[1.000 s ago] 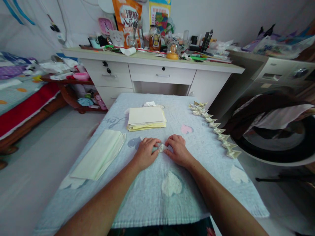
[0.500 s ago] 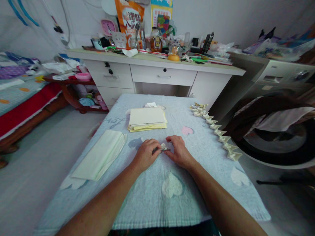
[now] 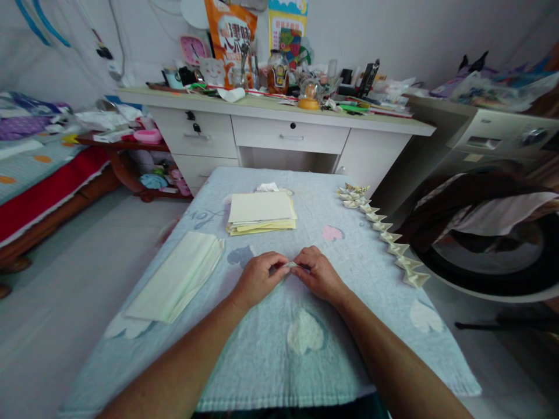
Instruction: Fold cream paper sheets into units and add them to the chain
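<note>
A paper stack (image 3: 261, 206), pale sheets over yellow ones, lies flat on a light blue cloth (image 3: 345, 343). A small folded paper (image 3: 291, 265) is located on the near side of the stack, slightly right of its middle and apart from it. The left hand (image 3: 261, 274) grips the left end of this paper, thumb and forefinger closed to a pinch. The right hand (image 3: 319, 273) grips the right end likewise, thumb and fingertips drawn close together. Fingers cover most of the paper; its exact form cannot be determined.

Folded sheets (image 3: 174, 279) lie at a slant to the near left of the stack, apart from it. A row of pointed paper pieces (image 3: 389, 237) runs well to the right of the stack, from its far side to its near side. A crumpled white scrap (image 3: 267, 187) lies just behind the stack. Beyond the stack stands a white desk (image 3: 279, 107), its top crowded; an orange bag (image 3: 229, 35) and a jar (image 3: 278, 73) stand upright there.
</note>
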{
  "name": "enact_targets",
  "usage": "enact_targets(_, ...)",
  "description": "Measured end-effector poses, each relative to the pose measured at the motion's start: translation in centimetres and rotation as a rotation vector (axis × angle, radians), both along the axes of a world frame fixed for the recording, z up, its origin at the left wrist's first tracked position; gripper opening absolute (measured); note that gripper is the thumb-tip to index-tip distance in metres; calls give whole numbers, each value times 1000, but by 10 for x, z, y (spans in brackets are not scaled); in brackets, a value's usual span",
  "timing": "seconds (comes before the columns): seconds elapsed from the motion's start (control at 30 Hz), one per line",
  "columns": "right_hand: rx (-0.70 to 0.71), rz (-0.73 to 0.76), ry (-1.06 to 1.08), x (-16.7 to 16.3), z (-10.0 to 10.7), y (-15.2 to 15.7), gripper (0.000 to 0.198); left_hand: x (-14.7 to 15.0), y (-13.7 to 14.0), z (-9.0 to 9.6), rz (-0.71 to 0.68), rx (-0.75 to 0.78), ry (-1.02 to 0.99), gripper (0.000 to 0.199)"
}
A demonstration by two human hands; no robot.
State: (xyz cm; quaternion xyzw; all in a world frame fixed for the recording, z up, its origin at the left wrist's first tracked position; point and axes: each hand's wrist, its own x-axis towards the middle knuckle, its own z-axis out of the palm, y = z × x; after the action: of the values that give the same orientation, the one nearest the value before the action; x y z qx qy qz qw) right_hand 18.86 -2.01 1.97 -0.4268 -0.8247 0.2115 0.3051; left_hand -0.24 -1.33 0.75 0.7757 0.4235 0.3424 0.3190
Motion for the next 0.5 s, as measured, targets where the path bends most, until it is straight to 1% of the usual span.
enact_targets(0.07, -11, -10, 1, -1, -1, -1, 10, 0, 0, 2, 11, -35, -18, 12)
enact_targets(0.13, -13, -40, 13, -2, -1, -3, 2, 0, 0, 3, 35, -73, -34, 13)
enact_targets(0.23, 4, -86, 58, -5, -3, -5, 32, 0, -1, 3, 63, -113, -69, 12)
enact_targets(0.27, 8, -94, 69, -6, -3, -6, 39, 0, -1, 3, 64, -123, -85, 12)
enact_targets(0.3, 9, -94, 70, -7, -4, -6, 40, 0, -1, 3, 62, -134, -100, 12)
enact_targets(0.43, 29, -83, 36, -11, -3, -7, 25, 2, -1, 5, 57, -173, -153, 10)
enact_targets(0.5, 53, -85, 32, -11, -2, -7, 21, 2, -1, 4, 58, -207, -210, 11)
